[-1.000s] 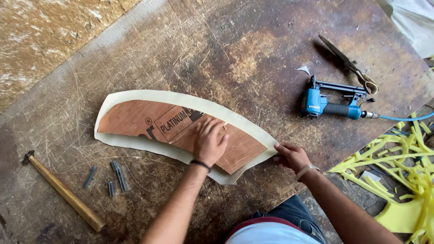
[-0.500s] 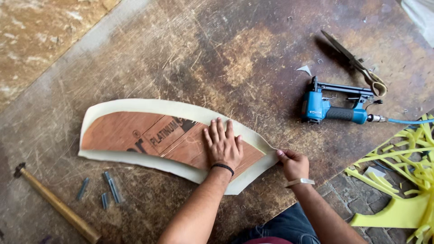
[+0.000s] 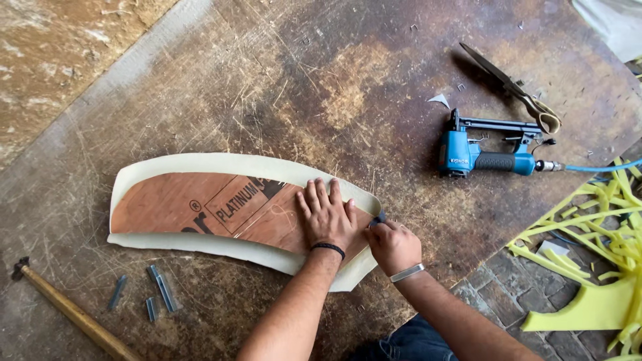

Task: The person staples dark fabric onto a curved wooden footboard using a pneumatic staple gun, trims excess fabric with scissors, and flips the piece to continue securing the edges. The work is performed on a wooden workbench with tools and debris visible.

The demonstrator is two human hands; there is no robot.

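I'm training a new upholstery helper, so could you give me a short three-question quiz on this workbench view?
1. True or false: the left hand lies flat on the curved brown board.
2. Which tool lies nearest the blue pneumatic stapler? A) hammer B) scissors C) staple strips
3. What pale material lies under the board, showing all around its edge?

Key:
1. True; the right hand pinches a small dark object, too small to identify, at the board's end.
2. B, the scissors; the hammer and staple strips lie at the far left.
3. A cream foam sheet.
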